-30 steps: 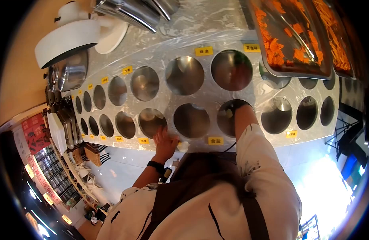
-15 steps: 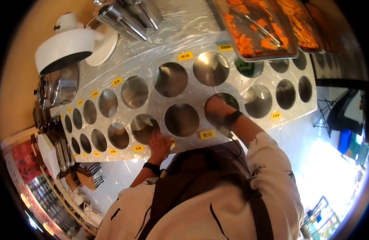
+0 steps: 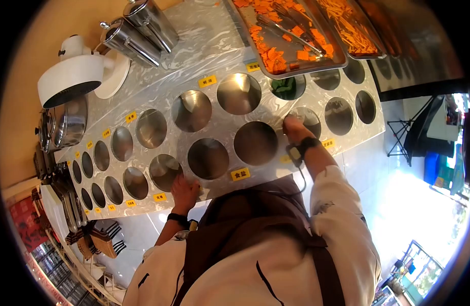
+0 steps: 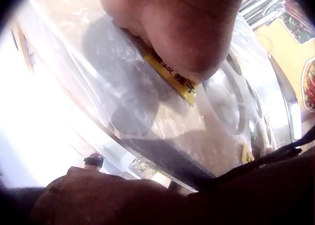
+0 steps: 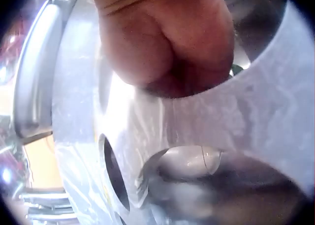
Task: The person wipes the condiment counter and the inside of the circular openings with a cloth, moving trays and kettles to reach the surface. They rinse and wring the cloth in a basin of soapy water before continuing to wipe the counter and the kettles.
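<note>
The counter [image 3: 225, 189] has two rows of round metal-lined openings. My left hand [image 3: 185, 195] rests at the near edge, fingers spread on the rim of a near-row opening [image 3: 165, 172]. In the left wrist view, the heel of that hand [image 4: 182, 33] lies over a yellow label [image 4: 184, 91]. My right hand [image 3: 296, 129] is at the left rim of another near-row opening [image 3: 310, 122]. The right wrist view shows this hand [image 5: 167, 43] from the palm side, over an opening, its fingertips hidden; whether it holds anything cannot be told.
Trays of orange pieces [image 3: 342, 64] and orange strips [image 3: 349, 30] lie at the back right, tongs [image 3: 291, 34] in the first. Two steel canisters [image 3: 135, 43], a white lamp-shaped object [image 3: 69, 76] and a steel pot [image 3: 74, 120] stand back left. Green leaves [image 3: 284, 87] show in one opening.
My right hand has come up out of one opening and moved to the one on its right. My left hand stays on its rim. The head view has shifted.
</note>
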### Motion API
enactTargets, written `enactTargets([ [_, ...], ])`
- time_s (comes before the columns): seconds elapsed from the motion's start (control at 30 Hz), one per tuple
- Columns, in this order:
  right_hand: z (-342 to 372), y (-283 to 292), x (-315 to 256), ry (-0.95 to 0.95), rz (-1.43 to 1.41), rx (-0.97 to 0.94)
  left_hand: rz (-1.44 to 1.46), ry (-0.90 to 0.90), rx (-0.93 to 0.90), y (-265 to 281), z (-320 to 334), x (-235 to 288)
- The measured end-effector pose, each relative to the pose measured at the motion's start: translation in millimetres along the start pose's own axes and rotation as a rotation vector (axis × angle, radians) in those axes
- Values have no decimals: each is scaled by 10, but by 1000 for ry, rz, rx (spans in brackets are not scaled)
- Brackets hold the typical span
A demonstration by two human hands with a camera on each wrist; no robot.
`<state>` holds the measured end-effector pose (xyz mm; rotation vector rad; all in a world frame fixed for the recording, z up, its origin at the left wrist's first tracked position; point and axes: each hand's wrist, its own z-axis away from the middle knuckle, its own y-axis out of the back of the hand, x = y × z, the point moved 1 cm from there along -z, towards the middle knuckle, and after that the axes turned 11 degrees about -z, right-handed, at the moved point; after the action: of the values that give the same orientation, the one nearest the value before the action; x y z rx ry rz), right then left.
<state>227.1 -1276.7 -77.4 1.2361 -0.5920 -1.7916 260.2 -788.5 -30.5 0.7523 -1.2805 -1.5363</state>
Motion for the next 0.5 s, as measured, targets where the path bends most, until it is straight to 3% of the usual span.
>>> enactTargets([
  [0.07,-168,-289,243,-46,-6,-74,-6,73,-145,23,-16,12],
  [0.17,-308,-563,499,-45,-252,-5,-78,127,-157,-5,-11,29],
  [0.2,-317,-554,532,-165,-493,-173,-113,207,-273,7,-35,55],
  [0.23,-294,-520,524,-289,-732,-339,-123,211,-279,4,2,59],
  [0.27,-159,-375,367,-487,-780,-434,-111,238,-230,-20,5,71],
  [0.3,-22,-214,258,-484,-784,-431,-96,263,-178,-34,-16,124],
  [0.37,224,45,127,-177,-234,-431,-77,339,-188,-21,-2,272],
  [0.43,312,158,236,-225,-355,-492,33,404,-18,-89,43,386],
  [0.5,298,170,320,-92,-107,-483,-10,458,-24,-89,45,635],
])
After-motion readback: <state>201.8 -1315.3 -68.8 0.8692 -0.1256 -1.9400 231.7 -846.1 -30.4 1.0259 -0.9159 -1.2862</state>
